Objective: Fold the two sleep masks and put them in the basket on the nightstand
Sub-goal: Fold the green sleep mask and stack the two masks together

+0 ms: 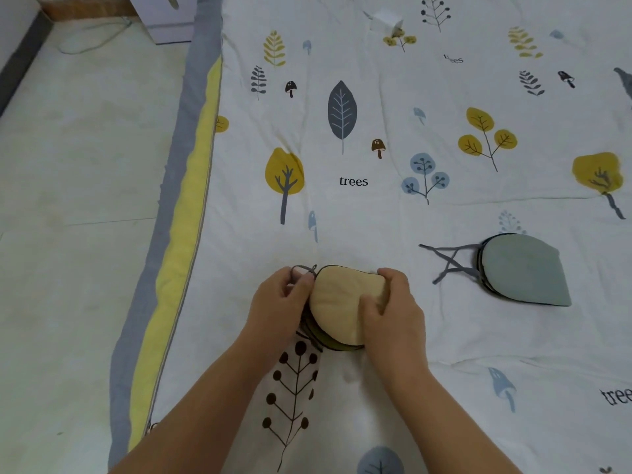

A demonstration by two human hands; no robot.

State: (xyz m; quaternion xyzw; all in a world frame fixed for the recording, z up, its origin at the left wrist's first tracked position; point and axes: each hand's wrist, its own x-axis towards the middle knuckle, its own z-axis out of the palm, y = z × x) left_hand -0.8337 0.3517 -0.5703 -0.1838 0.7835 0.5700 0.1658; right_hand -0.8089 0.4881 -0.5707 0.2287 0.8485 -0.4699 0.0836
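Observation:
A cream-yellow sleep mask (337,302), folded in half with an olive layer showing underneath, lies on the bed in front of me. My left hand (280,302) pinches its grey strap and left edge. My right hand (393,309) presses on its right side with the fingers curled over the top edge. A grey-blue sleep mask (523,270), also folded in half, rests on the quilt to the right, apart from both hands, its grey straps (451,261) splayed out to the left. No basket is in view.
The white quilt (376,200) with printed trees and leaves covers the bed; its grey and yellow border (178,234) runs along the left edge. Beyond lies a pale floor (75,165). A pale lilac cabinet (167,18) stands at top left. A white charger (388,20) lies far up the bed.

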